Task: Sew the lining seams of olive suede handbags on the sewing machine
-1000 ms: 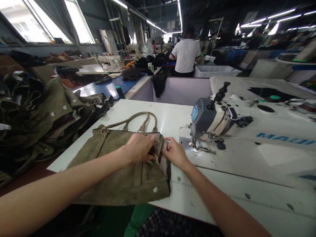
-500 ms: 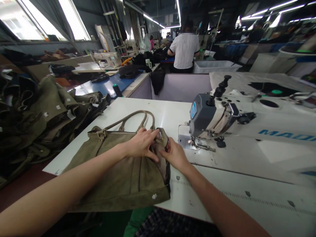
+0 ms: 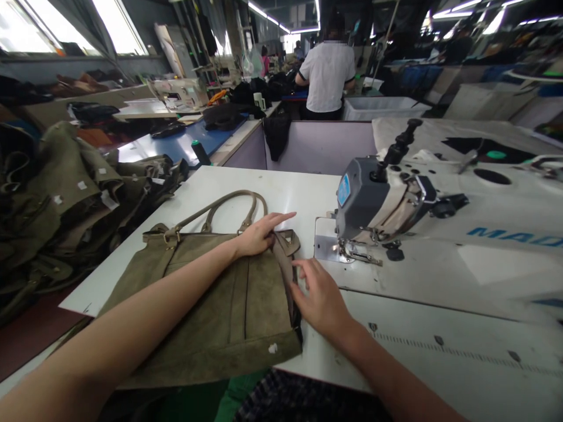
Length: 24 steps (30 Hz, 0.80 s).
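Observation:
An olive-green handbag (image 3: 202, 293) with two looped handles (image 3: 220, 205) lies flat on the white sewing table. My left hand (image 3: 257, 235) is at its top right corner, index finger stretched out and the other fingers closed over the top edge; part of the grip is hidden. Along the bag's right side, a paler folded side panel (image 3: 284, 261) shows, with a small tab end above it. My right hand (image 3: 321, 296) is beside that panel, its thumb and fingers apart, fingertips at the edge. A sewing machine (image 3: 363, 199) stands to the right of both hands.
Similar olive bags (image 3: 65, 193) are heaped at the left. A green-topped thread cone (image 3: 200, 152) stands behind the table corner. A ruler scale (image 3: 409, 340) runs along the front of the table. Farther back, a person in a white shirt (image 3: 328, 76) stands beside a white bin (image 3: 382, 107).
My left hand has shifted from the side panel to the bag's top corner, its index finger now extended. My right hand has let go of the corner and moved down along the side, fingers opening.

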Motion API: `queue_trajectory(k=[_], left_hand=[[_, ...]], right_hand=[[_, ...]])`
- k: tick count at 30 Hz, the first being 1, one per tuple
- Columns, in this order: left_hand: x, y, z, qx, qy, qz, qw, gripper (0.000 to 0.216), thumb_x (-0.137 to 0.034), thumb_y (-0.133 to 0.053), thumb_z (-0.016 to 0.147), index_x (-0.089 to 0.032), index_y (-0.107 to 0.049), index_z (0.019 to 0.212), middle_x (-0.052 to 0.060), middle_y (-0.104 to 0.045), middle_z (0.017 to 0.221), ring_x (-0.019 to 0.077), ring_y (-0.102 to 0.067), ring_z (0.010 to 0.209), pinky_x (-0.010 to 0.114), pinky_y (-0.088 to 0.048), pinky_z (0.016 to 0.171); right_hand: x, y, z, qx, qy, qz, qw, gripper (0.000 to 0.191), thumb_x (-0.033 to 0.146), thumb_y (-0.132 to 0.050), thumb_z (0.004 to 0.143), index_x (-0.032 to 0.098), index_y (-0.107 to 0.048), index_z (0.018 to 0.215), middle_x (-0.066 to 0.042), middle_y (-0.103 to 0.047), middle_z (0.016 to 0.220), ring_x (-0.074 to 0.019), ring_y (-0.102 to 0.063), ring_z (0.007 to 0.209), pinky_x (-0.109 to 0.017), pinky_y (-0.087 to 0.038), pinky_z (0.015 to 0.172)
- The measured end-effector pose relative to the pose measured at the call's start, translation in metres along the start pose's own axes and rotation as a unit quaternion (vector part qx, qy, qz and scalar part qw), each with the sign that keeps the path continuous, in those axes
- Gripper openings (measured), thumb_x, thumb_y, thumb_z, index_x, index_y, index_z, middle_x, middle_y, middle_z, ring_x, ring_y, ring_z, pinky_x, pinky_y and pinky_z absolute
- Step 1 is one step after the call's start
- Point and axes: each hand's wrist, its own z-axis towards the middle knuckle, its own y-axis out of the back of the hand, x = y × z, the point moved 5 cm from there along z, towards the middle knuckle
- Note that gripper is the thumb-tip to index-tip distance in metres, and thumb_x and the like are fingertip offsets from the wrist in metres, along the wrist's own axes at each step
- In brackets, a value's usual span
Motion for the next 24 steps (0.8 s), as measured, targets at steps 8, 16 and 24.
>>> queue_trajectory(k=[8,16,24], left_hand=[[-0.041,-0.014,-0.01,0.134,-0.047,0.013,0.99,0.067,-0.013,-0.064,0.066,-0.033,-0.057,0.13,0.005,-0.057,0.121,0.0293,-0.048,0.11,0.045,-0.039,0.093],[-0.037,-0.009,-0.009,0.034,-0.012,-0.12,0.992,0.034,-0.037,-0.04,0.098,-0.018,-0.059,0.118,0.006,-0.064,0.111,0.0199,-0.056,0.102,0.035,-0.044,0.094],[-0.035,-0.022,0.007,-0.001,0.046,-0.095,0.994,0.039,-0.031,-0.032,0.101,-0.011,-0.065,0.099,0.01,-0.067,0.105,0.0201,-0.063,0.099,0.031,-0.048,0.094]], right_hand=[[0.034,-0.003,-0.066,0.155,0.132,0.018,0.979,0.029,0.002,-0.061,0.076,0.019,-0.063,0.1,-0.008,-0.061,0.111,-0.0251,-0.054,0.098,-0.04,-0.049,0.087],[0.052,-0.003,-0.059,0.032,0.217,-0.087,0.972,0.022,0.006,-0.048,0.089,0.019,-0.062,0.079,-0.009,-0.065,0.089,-0.0225,-0.053,0.074,-0.035,-0.046,0.064],[0.044,-0.014,-0.074,0.015,0.167,-0.021,0.986,0.031,0.002,-0.033,0.09,0.016,-0.059,0.1,-0.016,-0.067,0.102,-0.0236,-0.066,0.087,-0.032,-0.057,0.072]])
